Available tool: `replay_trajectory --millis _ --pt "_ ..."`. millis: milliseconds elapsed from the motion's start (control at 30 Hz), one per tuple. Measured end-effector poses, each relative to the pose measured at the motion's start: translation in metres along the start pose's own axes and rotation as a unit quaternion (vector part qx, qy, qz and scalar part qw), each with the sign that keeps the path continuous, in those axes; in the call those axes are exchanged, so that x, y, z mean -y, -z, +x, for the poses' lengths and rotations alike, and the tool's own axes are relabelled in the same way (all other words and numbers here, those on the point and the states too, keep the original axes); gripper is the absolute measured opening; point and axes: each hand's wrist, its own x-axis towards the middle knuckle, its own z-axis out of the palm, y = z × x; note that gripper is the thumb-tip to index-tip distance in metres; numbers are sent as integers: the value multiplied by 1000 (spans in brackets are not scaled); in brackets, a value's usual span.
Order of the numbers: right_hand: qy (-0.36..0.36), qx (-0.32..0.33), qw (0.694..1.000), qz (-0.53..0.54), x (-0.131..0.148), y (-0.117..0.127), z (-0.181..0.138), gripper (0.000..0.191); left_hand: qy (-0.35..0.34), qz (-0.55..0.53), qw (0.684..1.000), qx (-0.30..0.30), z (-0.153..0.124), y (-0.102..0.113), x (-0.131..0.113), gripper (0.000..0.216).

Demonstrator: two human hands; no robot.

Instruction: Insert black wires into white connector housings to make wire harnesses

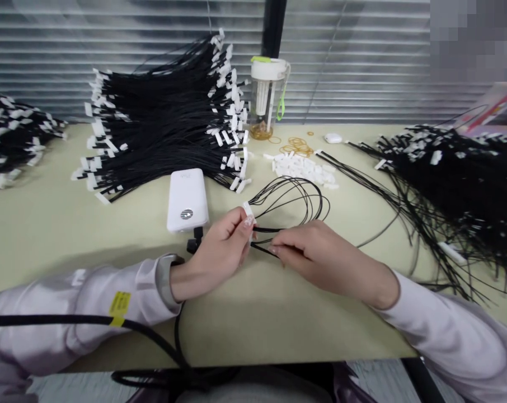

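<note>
Pinched between the thumb and fingers of my left hand is a white plastic connector. Thin black wires run out of it and bend round in a loop on its right. My right hand is closed on black wire just right of the connector, thumb against index finger; the exact tip of the wire is hidden by the fingers. Behind my hands lies a small heap of loose white connectors.
A tall pile of black wires with white ends stands at the back left, near a white power bank. A clear drink bottle and rubber bands sit behind. More wires spread on the right. A black cable crosses my left sleeve.
</note>
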Motion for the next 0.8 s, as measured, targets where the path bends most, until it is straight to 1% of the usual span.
replay_trajectory --millis 100,200,300,400,500,567,600,633,667,733,800 --pt "19 4 1000 -2 1 -1 1 23 -7 16 1000 7 1 1 1 27" --pt "21 6 999 -31 0 -3 1 24 -20 42 999 9 1 2 3 27" --pt "20 7 995 -98 -1 -9 1 26 -28 59 998 10 2 3 3 27" --pt "27 -22 983 -182 -1 -14 0 25 -24 55 998 5 2 2 4 27" --pt "24 -46 969 -242 0 -8 -3 21 -13 35 999 -10 2 1 5 26" --pt "-1 -58 962 -267 -2 5 -8 22 -9 24 999 -21 3 1 6 26" --pt "-23 -80 959 -272 -4 13 -11 21 -7 20 999 -26 3 1 7 26" --pt "-47 -120 953 -273 -8 22 -14 19 -6 16 999 -30 3 1 7 27" --pt "-74 -177 944 -268 -12 31 -17 15 -4 12 999 -33 3 1 7 27" --pt "-125 -322 905 -248 -21 49 -23 12 2 7 999 -38 4 1 6 26" --pt "-156 -449 861 -182 -29 63 -25 18 7 3 999 -38 4 1 5 26"
